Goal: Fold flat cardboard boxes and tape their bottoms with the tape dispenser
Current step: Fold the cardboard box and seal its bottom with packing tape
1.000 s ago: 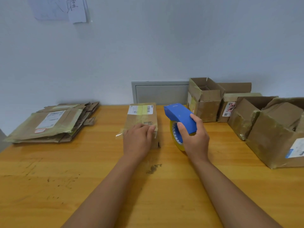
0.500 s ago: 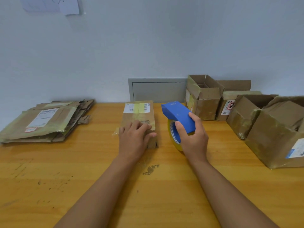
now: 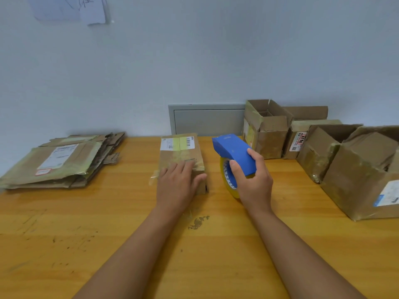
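Small box sits mid-table toward the back, left hand flat on its near end, fingers straight and pressing, thumb on the box's right edge (loose clear tape sticks out at the box's 9 o'clock). Right hand at the box's 3 o'clock grips the blue tape dispenser, fingers wrapped over the housing, yellow roll touching or just above the table — can't tell which. Flat box stack well apart at 9 o'clock; folded open boxes clustered at 2–3 o'clock, grey wall panel at 12.
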The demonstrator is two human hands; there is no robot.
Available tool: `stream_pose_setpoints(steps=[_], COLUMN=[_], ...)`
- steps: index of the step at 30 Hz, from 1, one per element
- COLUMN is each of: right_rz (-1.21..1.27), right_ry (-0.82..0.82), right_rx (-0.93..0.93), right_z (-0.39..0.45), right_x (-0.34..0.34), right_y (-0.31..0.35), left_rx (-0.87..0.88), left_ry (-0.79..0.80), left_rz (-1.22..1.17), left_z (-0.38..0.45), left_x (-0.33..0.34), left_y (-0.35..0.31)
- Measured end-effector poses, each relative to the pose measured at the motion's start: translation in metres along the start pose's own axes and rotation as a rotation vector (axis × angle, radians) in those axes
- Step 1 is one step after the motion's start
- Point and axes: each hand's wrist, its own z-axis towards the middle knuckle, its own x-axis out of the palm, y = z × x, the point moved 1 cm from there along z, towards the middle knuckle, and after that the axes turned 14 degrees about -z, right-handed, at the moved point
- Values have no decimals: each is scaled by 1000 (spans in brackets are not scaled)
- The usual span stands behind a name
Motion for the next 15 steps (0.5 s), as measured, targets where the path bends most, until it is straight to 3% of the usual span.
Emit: stream_pose_setpoints(steps=[6, 15], right_rz=[10, 4], right_ry=[4, 4], right_rx=[5, -6], right_z=[-1, 0], right_x=[-1, -1], right_y=[0, -1], left_rx=[71, 99], left_ry=[-72, 13], left_rz=[-24, -47], left_z=[4, 0], left_x=[0, -4], left_y=[3, 11])
